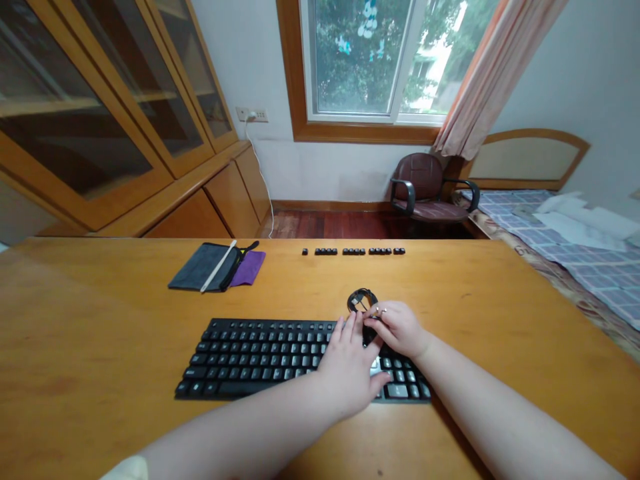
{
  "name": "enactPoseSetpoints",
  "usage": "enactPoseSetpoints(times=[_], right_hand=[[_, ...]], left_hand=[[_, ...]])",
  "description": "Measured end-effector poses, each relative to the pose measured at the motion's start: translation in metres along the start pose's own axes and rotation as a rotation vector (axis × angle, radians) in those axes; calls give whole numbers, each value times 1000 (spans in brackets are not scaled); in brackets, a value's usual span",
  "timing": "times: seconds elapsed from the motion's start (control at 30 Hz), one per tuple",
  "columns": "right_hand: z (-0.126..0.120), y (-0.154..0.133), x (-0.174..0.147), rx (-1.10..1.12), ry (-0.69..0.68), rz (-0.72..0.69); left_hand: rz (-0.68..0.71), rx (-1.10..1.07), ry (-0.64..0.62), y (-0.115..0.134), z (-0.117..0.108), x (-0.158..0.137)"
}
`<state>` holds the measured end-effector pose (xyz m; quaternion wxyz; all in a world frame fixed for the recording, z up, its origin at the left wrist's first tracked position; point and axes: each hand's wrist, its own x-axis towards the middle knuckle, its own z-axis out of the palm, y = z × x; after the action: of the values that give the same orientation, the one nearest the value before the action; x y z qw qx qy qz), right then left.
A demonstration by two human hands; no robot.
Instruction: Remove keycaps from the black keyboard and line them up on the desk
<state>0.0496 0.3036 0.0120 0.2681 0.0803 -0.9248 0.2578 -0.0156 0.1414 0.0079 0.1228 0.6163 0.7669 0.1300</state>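
Note:
A black keyboard lies on the wooden desk, its top row showing small stubs where keycaps are off. My left hand rests flat over the keyboard's right part, fingers spread, covering several keys. Beside its fingertips, at the keyboard's back edge, my right hand is closed in a pinch; what the fingers hold is hidden. Just behind them lies a coiled black cable with a plug. Loose black keycaps stand in a line of small groups near the desk's far edge.
On the desk's back left lie a grey pouch, a white stick across it and a purple cloth. Beyond the desk stand a glass-door cabinet, a maroon armchair and a bed at right.

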Motion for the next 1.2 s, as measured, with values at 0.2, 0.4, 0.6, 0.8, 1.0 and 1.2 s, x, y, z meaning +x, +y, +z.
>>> enactPoseSetpoints(times=[0.2,0.4,0.6,0.8,1.0,1.2], right_hand=[[-1,-3,0,-19,20,5],[2,-3,-6,62,351,304],[2,-1,-6,57,338,271],[4,4,-4,161,435,437],[7,8,-7,328,397,452],[8,8,-10,486,315,381]], left_hand=[[9,4,-6,0,-1,-1],[5,2,-11,1,-4,-1],[42,-51,57,-4,-8,-2],[-79,-303,222,-5,-15,4],[-266,-674,402,-11,-16,12],[-259,-788,422,-14,-19,15]])
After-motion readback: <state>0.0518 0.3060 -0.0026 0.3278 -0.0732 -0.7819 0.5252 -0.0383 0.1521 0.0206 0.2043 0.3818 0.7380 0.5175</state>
